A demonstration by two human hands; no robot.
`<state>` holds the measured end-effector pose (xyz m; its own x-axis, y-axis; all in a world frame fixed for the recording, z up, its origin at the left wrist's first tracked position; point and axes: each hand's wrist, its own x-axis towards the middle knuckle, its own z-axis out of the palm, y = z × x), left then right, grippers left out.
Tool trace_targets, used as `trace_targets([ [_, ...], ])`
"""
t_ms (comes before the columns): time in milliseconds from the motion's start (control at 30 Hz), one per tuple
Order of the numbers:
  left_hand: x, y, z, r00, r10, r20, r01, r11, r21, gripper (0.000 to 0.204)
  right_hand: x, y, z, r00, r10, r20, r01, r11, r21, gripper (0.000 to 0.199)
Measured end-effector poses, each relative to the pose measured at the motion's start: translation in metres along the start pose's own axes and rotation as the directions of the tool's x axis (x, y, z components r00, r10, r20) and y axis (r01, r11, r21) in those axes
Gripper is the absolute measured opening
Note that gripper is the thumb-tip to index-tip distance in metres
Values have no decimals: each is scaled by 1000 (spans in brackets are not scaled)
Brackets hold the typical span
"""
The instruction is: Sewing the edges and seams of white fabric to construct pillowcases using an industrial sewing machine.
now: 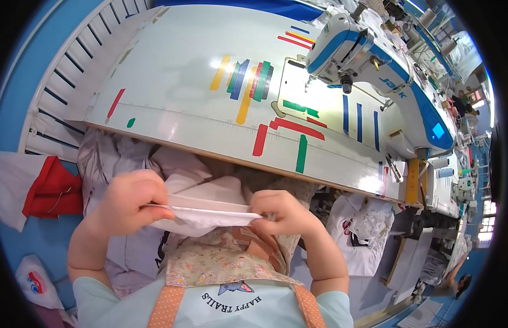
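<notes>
Between my two hands a white piece of fabric [210,217] is stretched with a folded edge on top, just in front of the table's near edge. My left hand [135,202] pinches its left end between thumb and fingers. At the right end, my right hand [280,212] grips the same edge, thumb below and fingers above. The lower part of the fabric hangs over my flowered apron [210,262]. More pale cloth [183,167] lies behind it, partly under the table edge.
A white sewing table [177,82] with coloured tape strips spreads ahead. A white and blue sewing machine [374,65] stands on its right, with scissors [395,168] near the edge. White garments [358,235] are heaped at right. Red and white cloth [53,188] hangs at left by a slatted rack [57,82].
</notes>
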<state>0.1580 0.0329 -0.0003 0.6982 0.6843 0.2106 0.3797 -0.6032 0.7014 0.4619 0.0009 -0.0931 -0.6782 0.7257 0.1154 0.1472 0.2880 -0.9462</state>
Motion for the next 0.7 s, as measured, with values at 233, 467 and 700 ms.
trace_targets([
  [233, -9, -7, -22, 995, -12, -101, 19, 998, 62, 26, -4, 4, 28, 987, 37, 155, -49, 996, 76, 11],
  [467, -19, -2, -47, 974, -27, -227, 71, 980, 186, 29, -16, 22, 21, 989, 124, -75, -126, 992, -20, 10],
  [700, -37, -20, -47, 958, -141, -248, 175, 977, 120, 31, -39, 32, 18, 960, 181, -212, -197, 979, -57, 9],
])
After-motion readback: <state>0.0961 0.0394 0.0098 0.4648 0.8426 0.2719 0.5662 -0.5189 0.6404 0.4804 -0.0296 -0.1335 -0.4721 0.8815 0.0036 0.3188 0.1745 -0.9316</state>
